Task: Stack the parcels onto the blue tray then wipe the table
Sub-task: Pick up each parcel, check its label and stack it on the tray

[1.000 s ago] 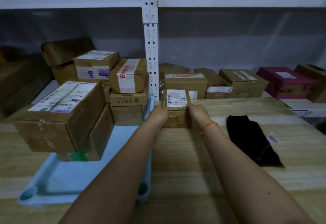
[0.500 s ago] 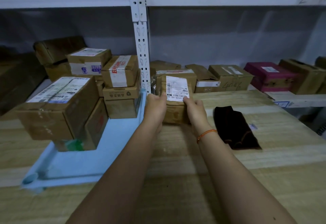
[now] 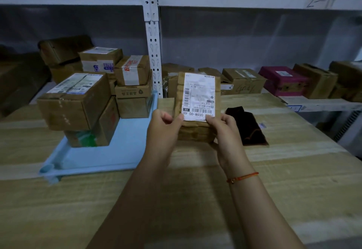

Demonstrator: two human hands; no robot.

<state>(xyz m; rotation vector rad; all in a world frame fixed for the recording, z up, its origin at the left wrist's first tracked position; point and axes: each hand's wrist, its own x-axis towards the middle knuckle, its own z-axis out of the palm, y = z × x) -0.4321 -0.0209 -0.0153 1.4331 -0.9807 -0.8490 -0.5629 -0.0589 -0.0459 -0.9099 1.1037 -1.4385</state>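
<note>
A small brown parcel (image 3: pixel 197 100) with a white barcode label is lifted above the wooden table (image 3: pixel 284 170), its label tilted towards me. My left hand (image 3: pixel 162 129) grips its near left corner and my right hand (image 3: pixel 225 129) grips its near right corner. The blue tray (image 3: pixel 101 156) lies on the table to the left. It carries a large labelled box (image 3: pixel 76 100) on a lower box, and behind them a stack of smaller cartons (image 3: pixel 133 88). A dark cloth (image 3: pixel 246 129) lies on the table just right of my right hand.
A white shelf post (image 3: pixel 153 53) rises behind the tray. Several brown boxes and a magenta box (image 3: pixel 284 80) sit on the low shelf beyond the table's far edge. More cartons fill the shelf at far left and the top shelf.
Both hands have lifted the small parcel off the table and drawn it nearer, tipping its label up towards me. The view has shifted slightly.
</note>
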